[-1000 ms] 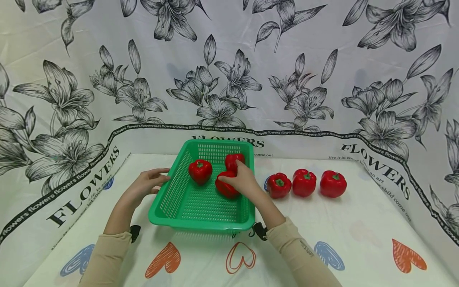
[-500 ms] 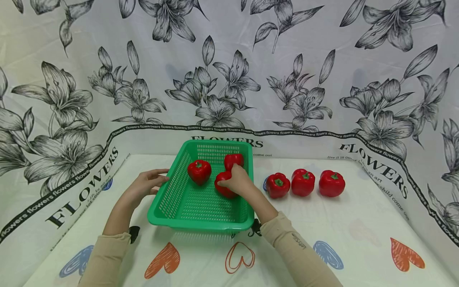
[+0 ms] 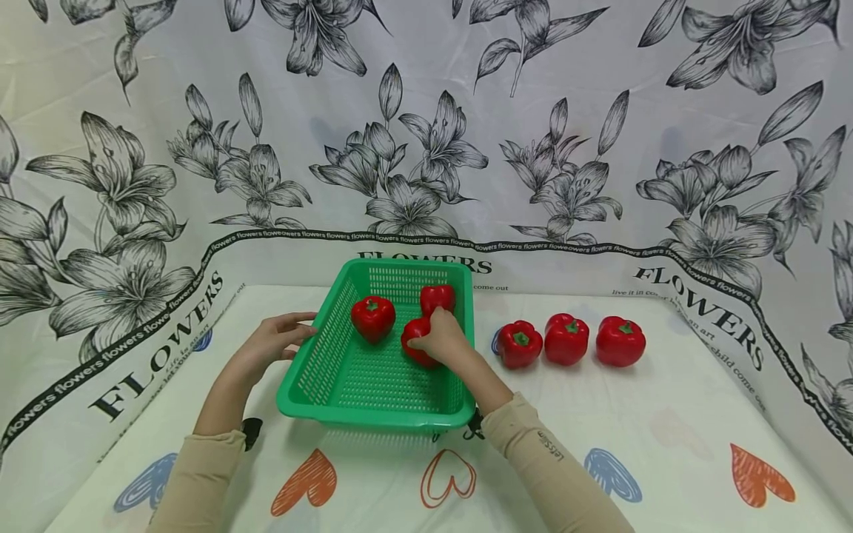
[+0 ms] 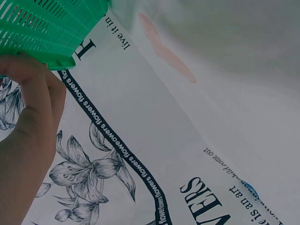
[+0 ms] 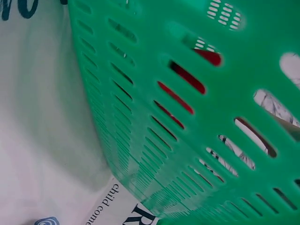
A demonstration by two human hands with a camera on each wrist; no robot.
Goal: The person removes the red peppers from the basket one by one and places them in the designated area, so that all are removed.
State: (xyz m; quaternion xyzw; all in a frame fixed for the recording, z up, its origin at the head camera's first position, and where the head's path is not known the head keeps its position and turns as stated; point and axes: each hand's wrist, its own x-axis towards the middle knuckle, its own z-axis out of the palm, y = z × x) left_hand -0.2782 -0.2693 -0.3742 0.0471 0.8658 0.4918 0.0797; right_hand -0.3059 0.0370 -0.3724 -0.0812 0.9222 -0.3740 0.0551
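A green plastic basket (image 3: 373,418) stands on the cloth, holding several red bell peppers. Inside it, at the right, my right hand (image 3: 448,342) grips the front bell pepper (image 3: 416,348), its thumb on the left side. Right behind that one lies another bell pepper (image 3: 437,297); a third bell pepper (image 3: 373,320) sits to the left, stem up. My left hand (image 3: 269,344) touches the basket's left rim from outside with relaxed fingers. In the left wrist view the left hand (image 4: 35,93) bends at the rim. The basket wall (image 5: 154,108) fills the right wrist view, hiding the right hand.
To the basket's right, three more peppers stand in a row: one near the basket (image 3: 518,345), a middle pepper (image 3: 566,340) and an outer pepper (image 3: 620,342). A flower-printed cloth (image 3: 566,185) rises behind and at both sides.
My right hand has drawn its fingers in from the rear pepper and closed around the front one; its forearm shifted slightly left. The left hand and the basket stay in place.
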